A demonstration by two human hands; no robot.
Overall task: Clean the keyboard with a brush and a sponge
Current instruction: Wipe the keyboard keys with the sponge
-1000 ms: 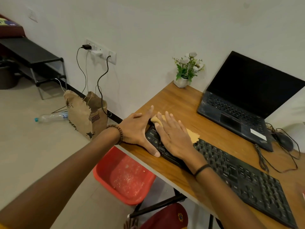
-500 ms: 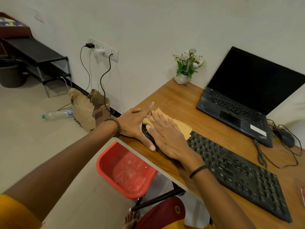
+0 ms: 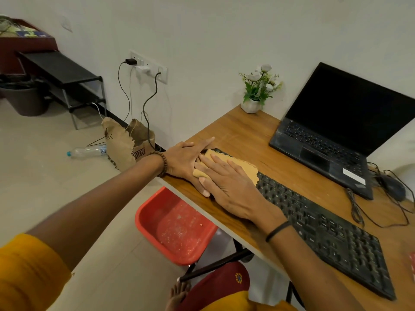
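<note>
Right hand (image 3: 226, 182) laid flat, fingers straight and close together, gripping nothing, pressing the sponge (image 3: 247, 169) down onto the end of the keyboard (image 3: 325, 232). Left hand (image 3: 186, 160) touching it on the thumb side, likewise flat with straight fingers, planted on the surface (image 3: 247, 135) against the keyboard's end. Probably a brace: light, stiff plastic, likely to skate on smooth wood under a push. Sponge thin, soft and limp, more cloth than block. Best driven under a flat palm, or pinched at the rolled edge beside the right thumb. Looks tan, with a scalloped edge past the little finger. Keyboard black and full-size, running from under the right palm back past the wrist.
</note>
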